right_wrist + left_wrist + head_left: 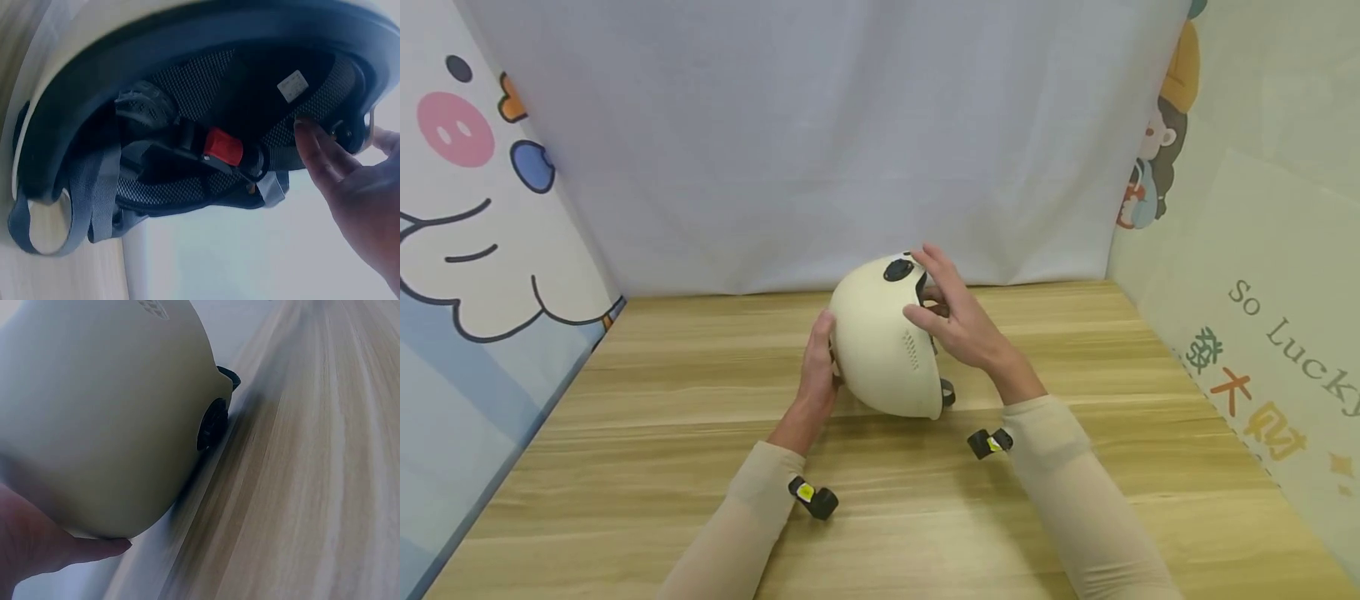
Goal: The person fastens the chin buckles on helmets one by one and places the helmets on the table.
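Observation:
A cream-white helmet (880, 342) is tipped on its side on the wooden table, its crown to the left and its opening to the right. My left hand (816, 367) holds the crown side, its far fingers hidden by the shell. My right hand (958, 321) grips the rim, with fingertips inside the opening and the thumb outside. Looking into the helmet, the right wrist view shows dark mesh padding (200, 78), grey straps (81, 194) and a red buckle part (224, 147). A black round vent (214, 424) faces the table in the left wrist view.
The wood-grain table (647, 433) runs back to a white curtain (820, 142). Printed cartoon panels stand at the left (482, 233) and right (1247, 250). Small black cameras hang from both sleeves near the wrists.

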{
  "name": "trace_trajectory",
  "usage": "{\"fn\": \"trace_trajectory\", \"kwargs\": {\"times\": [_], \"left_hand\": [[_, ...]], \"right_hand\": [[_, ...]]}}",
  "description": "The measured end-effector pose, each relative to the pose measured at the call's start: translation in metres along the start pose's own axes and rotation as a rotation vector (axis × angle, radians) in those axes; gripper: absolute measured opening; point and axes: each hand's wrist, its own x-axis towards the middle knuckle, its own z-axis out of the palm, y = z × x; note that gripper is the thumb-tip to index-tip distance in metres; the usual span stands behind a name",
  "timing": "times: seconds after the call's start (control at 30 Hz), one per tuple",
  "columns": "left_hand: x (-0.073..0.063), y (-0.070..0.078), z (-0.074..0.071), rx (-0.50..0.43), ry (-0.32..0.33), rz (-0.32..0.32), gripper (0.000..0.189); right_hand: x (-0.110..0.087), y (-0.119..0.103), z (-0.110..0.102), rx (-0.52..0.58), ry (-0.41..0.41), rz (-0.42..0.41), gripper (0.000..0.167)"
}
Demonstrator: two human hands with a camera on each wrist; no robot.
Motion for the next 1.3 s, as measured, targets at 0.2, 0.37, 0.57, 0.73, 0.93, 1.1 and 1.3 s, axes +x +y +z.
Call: {"fn": "trace_trajectory", "kwargs": {"times": [0.2,0.37,0.57,0.73,0.93,1.1,1.3], "left_hand": [[0.0,0.0,0.001,-0.006,0.008,-0.013,0.063],[-0.001,0.001,0.002,0.001,0.008,-0.015,0.066],[-0.002,0.002,0.003,0.005,0.005,-0.023,0.069],[-0.002,0.003,0.001,-0.014,0.002,-0.026,0.067],[-0.003,0.006,0.002,-0.019,0.004,-0.031,0.066],[-0.001,0.003,0.001,-0.003,0.008,-0.02,0.066],[-0.002,0.001,0.002,0.013,-0.008,0.0,0.059]], "right_hand": [[0.001,0.002,0.005,0.079,0.006,0.008,0.058],[0.002,0.003,0.007,0.102,0.039,-0.03,0.058],[0.003,0.0,0.007,-0.055,0.091,-0.076,0.056],[0.003,-0.001,0.007,-0.143,0.087,-0.1,0.055],[0.003,-0.005,0.007,-0.214,0.084,-0.15,0.056],[0.003,-0.007,0.007,-0.23,0.093,-0.165,0.058],[0.002,-0.007,0.007,-0.21,0.126,-0.172,0.06]]}}
